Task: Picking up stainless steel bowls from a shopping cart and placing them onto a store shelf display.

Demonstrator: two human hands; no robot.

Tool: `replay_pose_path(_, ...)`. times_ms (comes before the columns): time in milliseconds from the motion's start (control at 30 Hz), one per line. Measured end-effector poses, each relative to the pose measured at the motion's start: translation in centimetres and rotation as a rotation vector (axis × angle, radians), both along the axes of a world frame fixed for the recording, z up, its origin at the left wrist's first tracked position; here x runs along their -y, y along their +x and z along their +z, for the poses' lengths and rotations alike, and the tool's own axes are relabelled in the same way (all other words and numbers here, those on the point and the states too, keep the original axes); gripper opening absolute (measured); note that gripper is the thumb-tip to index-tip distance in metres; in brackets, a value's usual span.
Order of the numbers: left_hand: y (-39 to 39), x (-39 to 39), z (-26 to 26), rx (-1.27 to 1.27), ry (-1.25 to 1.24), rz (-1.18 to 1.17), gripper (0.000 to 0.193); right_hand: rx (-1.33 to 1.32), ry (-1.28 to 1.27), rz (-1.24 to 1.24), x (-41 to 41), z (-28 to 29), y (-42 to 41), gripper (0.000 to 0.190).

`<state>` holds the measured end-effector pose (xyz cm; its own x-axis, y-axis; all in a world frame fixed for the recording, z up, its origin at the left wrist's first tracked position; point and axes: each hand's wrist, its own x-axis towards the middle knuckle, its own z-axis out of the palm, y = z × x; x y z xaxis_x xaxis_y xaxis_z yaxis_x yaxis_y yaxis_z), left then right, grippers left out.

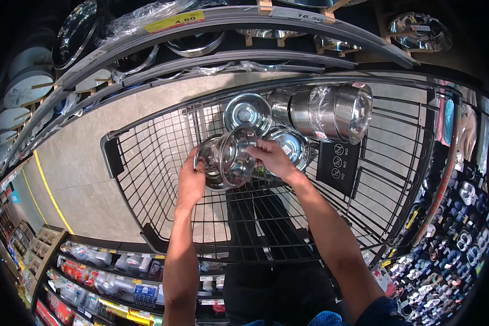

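Over the wire basket of a shopping cart (163, 171), my left hand (193, 179) grips the rim of a shiny stainless steel bowl (208, 153). A second steel bowl (238, 163) is tilted beside it, its rim pinched by the thumb and fingers of my right hand (275, 158). The two bowls overlap, and I cannot tell whether they touch. Farther in the cart lies a round steel bowl (247, 114), its inside facing up. Another steel bowl (291, 146) with a sticker sits partly behind my right hand.
Stacked steel basins (320, 110), partly wrapped in plastic, lie sideways in the cart. Near them is a black panel (338, 167) with printed symbols. Beyond the cart runs a store shelf (228, 20) of metalware. Packaged goods (118, 281) fill shelves at lower left; footwear (444, 248) hangs at right.
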<state>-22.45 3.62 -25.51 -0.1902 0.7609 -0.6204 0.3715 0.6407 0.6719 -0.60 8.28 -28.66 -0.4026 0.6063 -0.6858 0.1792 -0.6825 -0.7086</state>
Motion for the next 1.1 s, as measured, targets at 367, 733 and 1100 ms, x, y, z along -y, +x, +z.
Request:
replay_pose_path(367,0.2,-0.6,1.1,0.050,-0.041,0.120,0.036,0.058,-0.203,-0.416,-0.4,-0.8,1.0,0.016)
replay_pose_path(733,0.1,-0.7,1.2,-0.010,-0.016,0.056,0.034,0.094,-0.268,-0.332,0.1,-1.3,0.7,0.025)
replay_pose_path(1100,0.1,-0.6,0.7,-0.004,-0.007,0.003,0.038,0.017,-0.263,-0.345,0.4,-1.6,1.0,0.021)
